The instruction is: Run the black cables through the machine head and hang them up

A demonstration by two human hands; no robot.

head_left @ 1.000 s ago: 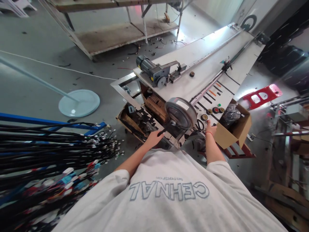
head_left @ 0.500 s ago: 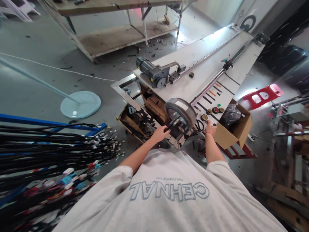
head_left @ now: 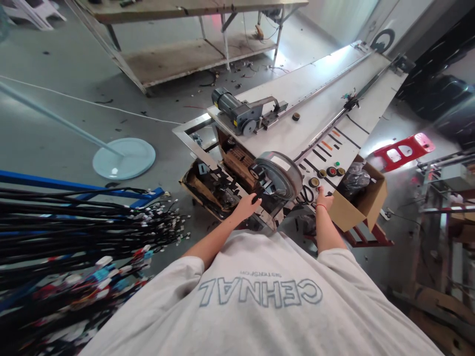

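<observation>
While facing the near end of a long table [head_left: 315, 111], see both bare hands at its lower edge, near the middle of the frame. Have the left hand [head_left: 245, 206] just below and left of a large dark wheel [head_left: 281, 174], with fingers curled at a small dark piece [head_left: 256, 199]; cannot tell whether closed tightly on it. Find the wheel at the table's near end, just right of the frame's centre, tilted, with a pale label [head_left: 282, 162] on its rim.

Have the right hand [head_left: 325, 199] at the table's edge, right of the wheel, with a red string [head_left: 321, 205] around the wrist. See the fingers only in part there; cannot tell whether open or gripping anything. Just above that hand, see rolls of tape [head_left: 331, 171] and, farther up, short black and orange strips [head_left: 327, 146] lying in a row.

Above and left of the wheel, see a motor [head_left: 227, 104] on the table. At right of centre, see an open cardboard box [head_left: 374, 200] holding a plastic bag [head_left: 356, 179]. Across the lower left of the frame, see many black cables [head_left: 74, 217] with white and coloured ends, and above them a round base [head_left: 124, 159] with a pole.
</observation>
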